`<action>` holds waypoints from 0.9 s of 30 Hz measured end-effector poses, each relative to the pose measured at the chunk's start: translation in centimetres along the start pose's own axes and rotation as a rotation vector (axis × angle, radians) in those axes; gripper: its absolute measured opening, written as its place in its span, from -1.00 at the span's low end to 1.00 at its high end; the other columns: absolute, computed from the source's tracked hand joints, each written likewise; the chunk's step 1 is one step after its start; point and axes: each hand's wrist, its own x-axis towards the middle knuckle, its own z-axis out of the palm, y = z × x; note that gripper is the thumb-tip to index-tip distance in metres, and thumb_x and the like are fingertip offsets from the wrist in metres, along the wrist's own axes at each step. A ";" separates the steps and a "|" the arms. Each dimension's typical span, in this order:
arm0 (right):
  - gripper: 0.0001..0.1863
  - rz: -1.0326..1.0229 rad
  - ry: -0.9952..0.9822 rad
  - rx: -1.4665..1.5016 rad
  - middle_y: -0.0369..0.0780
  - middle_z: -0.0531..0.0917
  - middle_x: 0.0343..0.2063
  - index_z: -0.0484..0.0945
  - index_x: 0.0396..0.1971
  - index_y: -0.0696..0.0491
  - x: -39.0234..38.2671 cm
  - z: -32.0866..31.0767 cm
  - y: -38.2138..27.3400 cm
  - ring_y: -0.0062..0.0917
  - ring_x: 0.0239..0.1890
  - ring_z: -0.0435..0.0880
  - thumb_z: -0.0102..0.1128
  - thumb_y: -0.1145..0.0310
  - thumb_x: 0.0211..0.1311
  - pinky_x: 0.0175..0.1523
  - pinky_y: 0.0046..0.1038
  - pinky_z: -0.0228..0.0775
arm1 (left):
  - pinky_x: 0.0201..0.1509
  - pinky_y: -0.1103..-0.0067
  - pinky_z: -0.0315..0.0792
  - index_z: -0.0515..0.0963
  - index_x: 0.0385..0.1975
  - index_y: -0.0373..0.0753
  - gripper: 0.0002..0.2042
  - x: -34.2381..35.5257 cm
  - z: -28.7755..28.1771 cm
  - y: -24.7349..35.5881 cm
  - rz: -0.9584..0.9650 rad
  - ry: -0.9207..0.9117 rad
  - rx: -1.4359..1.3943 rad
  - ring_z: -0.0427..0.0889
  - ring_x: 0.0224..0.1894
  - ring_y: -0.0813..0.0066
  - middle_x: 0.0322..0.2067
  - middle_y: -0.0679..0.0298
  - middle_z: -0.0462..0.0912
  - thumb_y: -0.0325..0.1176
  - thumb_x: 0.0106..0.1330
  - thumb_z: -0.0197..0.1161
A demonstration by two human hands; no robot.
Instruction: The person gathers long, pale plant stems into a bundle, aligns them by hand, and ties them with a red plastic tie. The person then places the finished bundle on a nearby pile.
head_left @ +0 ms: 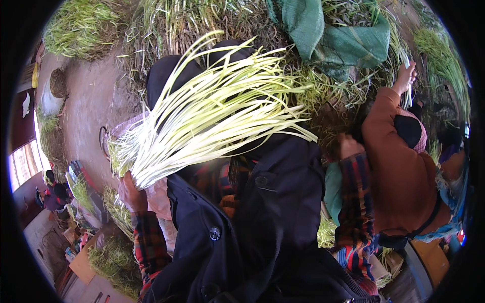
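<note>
A long bundle of pale yellow-green leafy stalks (212,111) lies across my dark-trousered lap, its white ends to the left. My left hand (132,192), in a plaid sleeve, is closed round those white ends. My right hand (349,146) is off to the right of the bundle, beside my thigh, over loose trimmings (328,126); it is blurred, and I cannot make out its fingers or anything in them. A pink cloth (161,197) shows under the bundle's left end.
Heaps of stalks (161,20) and a green woven sack (353,43) lie ahead. A co-worker in brown (399,182) sits close at right, holding stalks. Another person (55,194) is far left, near plant piles (81,25) on the brown floor (91,111).
</note>
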 end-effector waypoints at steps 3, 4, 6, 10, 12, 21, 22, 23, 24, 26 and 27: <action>-0.67 -0.130 0.418 0.158 -0.20 0.61 -0.26 0.50 -0.07 -0.07 0.1 -4.4 -1.1 -0.21 -0.18 0.66 0.29 0.39 0.15 -0.11 -0.14 0.45 | -0.22 0.20 0.44 0.47 0.04 -0.34 -0.60 0.4 0.0 0.1 -0.011 -0.004 -0.020 0.57 -0.27 -0.06 -0.31 0.01 0.58 -0.48 0.16 0.29; -0.68 -0.238 0.546 0.249 -0.23 0.62 -0.26 0.53 -0.05 -0.08 0.0 -6.0 -2.3 -0.24 -0.13 0.65 0.28 0.39 0.17 -0.07 -0.19 0.46 | -0.22 0.21 0.44 0.47 0.04 -0.34 -0.60 0.5 -0.1 0.2 -0.008 -0.007 -0.021 0.57 -0.27 -0.05 -0.31 0.01 0.58 -0.47 0.16 0.30; -0.68 -0.374 0.687 0.426 -0.24 0.65 -0.22 0.62 -0.09 -0.07 -0.3 -8.6 -6.3 -0.33 -0.14 0.66 0.31 0.47 0.11 -0.03 -0.31 0.52 | -0.22 0.20 0.44 0.48 0.03 -0.34 -0.60 0.5 -0.3 0.4 -0.031 0.002 -0.024 0.57 -0.27 -0.06 -0.32 0.02 0.57 -0.46 0.16 0.30; -0.52 -0.915 0.883 0.657 -0.19 0.64 -0.04 0.57 0.11 -0.04 -0.8 -11.4 -15.0 -0.31 0.00 0.62 0.21 0.40 0.11 0.03 -0.30 0.50 | -0.24 0.24 0.48 0.52 -0.03 -0.28 -0.55 0.6 -1.1 0.7 -0.019 0.032 0.027 0.60 -0.30 -0.02 -0.35 0.06 0.59 -0.71 0.01 0.09; -0.49 -1.002 0.751 0.560 -0.27 0.65 -0.17 0.60 0.10 -0.05 -1.2 -11.6 -17.1 -0.40 -0.08 0.63 0.30 0.41 0.05 -0.10 -0.43 0.52 | -0.27 0.22 0.44 0.50 0.00 -0.33 -0.64 0.7 -1.7 0.8 0.026 0.034 0.069 0.57 -0.32 -0.03 -0.35 0.04 0.57 -0.52 0.15 0.20; -0.66 -1.105 0.541 0.661 -0.28 0.65 -0.36 0.63 -0.08 0.01 -2.2 -11.9 -15.8 -0.43 -0.33 0.68 0.36 0.41 0.08 -0.26 -0.42 0.56 | -0.29 0.25 0.41 0.50 -0.01 -0.35 -0.67 0.9 -2.6 1.2 0.070 0.037 0.128 0.55 -0.35 0.06 -0.36 0.09 0.55 -0.46 0.21 0.24; -0.69 -1.105 0.574 0.764 -0.27 0.66 -0.34 0.63 -0.11 0.02 -1.6 -12.5 -15.8 -0.42 -0.33 0.69 0.34 0.42 0.09 -0.26 -0.42 0.58 | -0.29 0.25 0.41 0.50 -0.02 -0.35 -0.67 1.2 -2.6 1.2 0.058 0.033 0.121 0.55 -0.35 0.06 -0.36 0.09 0.55 -0.46 0.20 0.24; -0.73 -1.108 0.600 0.865 -0.26 0.68 -0.33 0.63 -0.15 0.03 -1.0 -13.0 -15.8 -0.41 -0.33 0.70 0.33 0.44 0.10 -0.26 -0.43 0.60 | -0.28 0.26 0.40 0.50 -0.02 -0.35 -0.67 1.5 -2.7 1.2 0.081 0.040 0.131 0.55 -0.35 0.06 -0.36 0.09 0.55 -0.46 0.20 0.24; -0.78 -1.062 0.608 0.899 -0.22 0.70 -0.35 0.65 -0.21 0.07 0.0 -13.6 -15.4 -0.38 -0.37 0.72 0.37 0.51 0.11 -0.28 -0.41 0.63 | -0.28 0.26 0.40 0.50 -0.03 -0.35 -0.67 1.8 -2.8 1.3 0.082 0.034 0.138 0.55 -0.34 0.07 -0.36 0.10 0.55 -0.47 0.20 0.24; -0.83 -0.750 0.556 1.082 -0.16 0.69 -0.37 0.61 -0.24 0.10 2.0 -14.5 -15.1 -0.33 -0.34 0.72 0.32 0.56 0.14 -0.23 -0.40 0.61 | -0.27 0.26 0.39 0.51 -0.03 -0.34 -0.68 2.3 -3.1 1.4 0.091 0.033 0.140 0.54 -0.35 0.07 -0.36 0.10 0.54 -0.48 0.19 0.23; -0.85 -0.612 0.525 1.096 -0.14 0.68 -0.37 0.60 -0.26 0.11 3.1 -14.7 -15.0 -0.32 -0.33 0.72 0.31 0.57 0.15 -0.21 -0.39 0.60 | -0.28 0.26 0.39 0.51 -0.04 -0.34 -0.68 2.4 -3.2 1.4 0.097 0.039 0.137 0.54 -0.35 0.07 -0.36 0.10 0.54 -0.49 0.18 0.23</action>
